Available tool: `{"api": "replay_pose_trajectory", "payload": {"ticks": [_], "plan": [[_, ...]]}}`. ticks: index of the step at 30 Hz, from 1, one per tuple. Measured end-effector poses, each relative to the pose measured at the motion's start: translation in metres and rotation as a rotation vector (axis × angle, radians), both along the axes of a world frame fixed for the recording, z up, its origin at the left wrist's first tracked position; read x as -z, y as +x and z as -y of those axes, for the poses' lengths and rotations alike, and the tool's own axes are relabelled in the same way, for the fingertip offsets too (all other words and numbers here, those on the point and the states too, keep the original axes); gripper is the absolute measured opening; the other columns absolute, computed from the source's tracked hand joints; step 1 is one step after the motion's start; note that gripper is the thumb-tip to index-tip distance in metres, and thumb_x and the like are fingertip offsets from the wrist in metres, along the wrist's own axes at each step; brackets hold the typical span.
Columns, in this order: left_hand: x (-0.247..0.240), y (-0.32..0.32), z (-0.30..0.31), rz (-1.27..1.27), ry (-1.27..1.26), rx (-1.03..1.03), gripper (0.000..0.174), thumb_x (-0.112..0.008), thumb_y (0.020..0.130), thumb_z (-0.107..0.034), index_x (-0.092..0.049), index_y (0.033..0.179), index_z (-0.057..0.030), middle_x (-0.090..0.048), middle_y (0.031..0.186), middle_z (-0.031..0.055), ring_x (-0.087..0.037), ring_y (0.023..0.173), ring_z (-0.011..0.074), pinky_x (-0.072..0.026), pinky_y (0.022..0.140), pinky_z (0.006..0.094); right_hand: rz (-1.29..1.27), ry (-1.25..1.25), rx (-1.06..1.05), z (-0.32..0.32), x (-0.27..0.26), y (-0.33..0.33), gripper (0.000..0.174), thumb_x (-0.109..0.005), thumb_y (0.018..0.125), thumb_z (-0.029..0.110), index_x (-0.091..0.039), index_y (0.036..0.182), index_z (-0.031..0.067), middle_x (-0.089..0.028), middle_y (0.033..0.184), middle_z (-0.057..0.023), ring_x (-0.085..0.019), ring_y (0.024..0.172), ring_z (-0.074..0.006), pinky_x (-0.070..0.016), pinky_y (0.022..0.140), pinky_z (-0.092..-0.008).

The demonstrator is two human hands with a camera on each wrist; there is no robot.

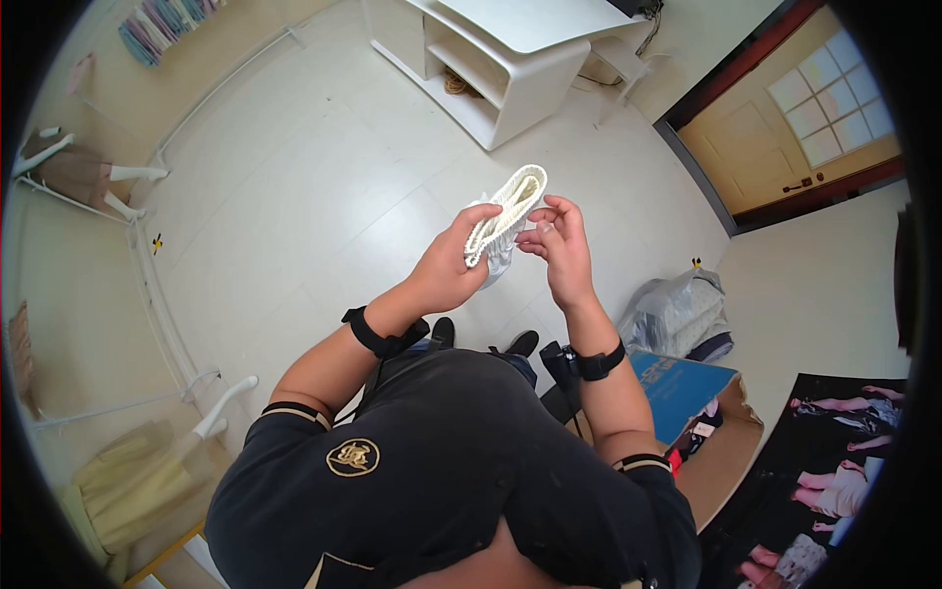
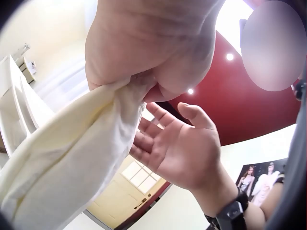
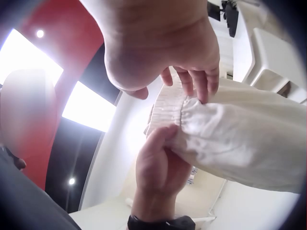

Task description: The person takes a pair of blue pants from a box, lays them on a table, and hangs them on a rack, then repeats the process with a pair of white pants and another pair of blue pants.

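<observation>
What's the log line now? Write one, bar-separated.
left hand: grips white cloth at gathered band | right hand: open, at cloth | cloth: above floor

The left hand's [image 1: 449, 267] fingers are mostly hidden behind the cream-white cloth garment with a gathered band [image 1: 506, 218] in the head view; the left wrist view's left edge cuts that garment off; a pale grey blurred oval [image 2: 274, 46] hides what lies there; the design of the round gold emblem on black cloth [image 1: 353, 457] is too small to tell; the top edge crops the glossy white curved desk [image 1: 530, 22]
</observation>
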State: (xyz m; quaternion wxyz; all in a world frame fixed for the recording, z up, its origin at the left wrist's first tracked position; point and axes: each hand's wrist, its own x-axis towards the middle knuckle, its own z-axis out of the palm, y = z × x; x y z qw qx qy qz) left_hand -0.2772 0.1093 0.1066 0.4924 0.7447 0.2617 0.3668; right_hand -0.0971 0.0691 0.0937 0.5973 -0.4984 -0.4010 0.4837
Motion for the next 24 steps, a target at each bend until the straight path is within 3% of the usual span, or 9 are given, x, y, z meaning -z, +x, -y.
{"api": "replay_pose_trajectory", "payload": {"ticks": [3, 4, 7, 11, 13, 16, 21, 24], "plan": [[0.007, 0.002, 0.001, -0.076, 0.163, 0.086, 0.057, -0.051, 0.069, 0.008, -0.041, 0.122, -0.0095, -0.049, 0.118, 0.0169, -0.05, 0.108, 0.0335, -0.0422, 0.09, 0.0377, -0.1, -0.208, 0.018, -0.005, -0.014, 0.003, 0.037, -0.045, 0.09, 0.02, -0.035, 0.124, 0.0071, -0.054, 0.105, -0.0073, -0.057, 0.084, -0.0144, -0.0475, 0.07, -0.0286], [0.007, 0.002, 0.0, -0.074, 0.166, 0.093, 0.057, -0.051, 0.069, 0.008, -0.041, 0.122, -0.0095, -0.049, 0.118, 0.0169, -0.05, 0.108, 0.0335, -0.0422, 0.09, 0.0377, -0.126, -0.232, -0.004, -0.006, -0.012, 0.006, 0.034, -0.047, 0.09, 0.022, -0.039, 0.121, 0.0105, -0.056, 0.102, -0.0055, -0.057, 0.083, -0.0136, -0.0462, 0.069, -0.0275], [0.007, 0.002, 0.001, -0.123, 0.212, 0.119, 0.059, -0.052, 0.065, 0.009, -0.044, 0.12, -0.0096, -0.048, 0.121, 0.0161, -0.047, 0.11, 0.0359, -0.0416, 0.091, 0.0396, -0.231, -0.255, -0.068, -0.008, -0.001, 0.015, 0.038, -0.053, 0.087, 0.022, -0.041, 0.121, 0.0081, -0.057, 0.098, -0.0057, -0.057, 0.08, -0.0125, -0.0441, 0.07, -0.0263], [0.012, 0.0, 0.003, -0.16, 0.28, 0.171, 0.059, -0.053, 0.064, 0.009, -0.045, 0.12, -0.0095, -0.048, 0.12, 0.0158, -0.047, 0.11, 0.0355, -0.0416, 0.091, 0.0394, -0.304, -0.314, -0.034, -0.006, -0.004, 0.011, 0.029, -0.051, 0.087, 0.023, -0.048, 0.112, 0.01, -0.058, 0.096, -0.0033, -0.055, 0.082, -0.0115, -0.0429, 0.071, -0.027], [0.017, 0.001, 0.003, -0.168, 0.278, 0.192, 0.059, -0.054, 0.064, 0.009, -0.045, 0.119, -0.0095, -0.049, 0.12, 0.0161, -0.047, 0.11, 0.0354, -0.0417, 0.091, 0.0395, -0.495, -0.363, -0.128, -0.008, 0.006, 0.016, 0.023, -0.049, 0.088, 0.025, -0.051, 0.106, 0.0113, -0.058, 0.094, -0.0012, -0.054, 0.082, -0.0112, -0.0426, 0.071, -0.0273], [0.019, -0.002, 0.008, -0.216, 0.352, 0.198, 0.057, -0.051, 0.068, 0.007, -0.043, 0.122, -0.0106, -0.048, 0.121, 0.0164, -0.051, 0.108, 0.0346, -0.0432, 0.089, 0.0376, -0.517, -0.351, -0.137, -0.005, 0.02, 0.025, 0.02, -0.047, 0.088, 0.026, -0.053, 0.101, 0.0121, -0.058, 0.093, -0.0012, -0.054, 0.084, -0.0116, -0.0433, 0.072, -0.028], [0.015, -0.005, 0.007, -0.159, 0.166, 0.08, 0.057, -0.056, 0.067, 0.003, -0.045, 0.121, -0.0101, -0.051, 0.117, 0.0147, -0.054, 0.102, 0.0338, -0.0465, 0.084, 0.0369, -0.509, -0.282, -0.024, 0.001, 0.016, 0.019, 0.021, -0.048, 0.089, 0.024, -0.054, 0.104, 0.0105, -0.058, 0.092, -0.0016, -0.054, 0.083, -0.0113, -0.0446, 0.072, -0.0278], [0.015, -0.007, 0.004, -0.143, 0.201, 0.088, 0.056, -0.057, 0.069, -0.001, -0.043, 0.123, -0.0093, -0.053, 0.116, 0.0161, -0.056, 0.099, 0.0335, -0.0475, 0.082, 0.0365, -0.475, -0.249, 0.009, 0.003, 0.012, 0.018, 0.024, -0.048, 0.089, 0.022, -0.053, 0.108, 0.0089, -0.057, 0.094, -0.0019, -0.053, 0.083, -0.0113, -0.0452, 0.071, -0.0275]]}}
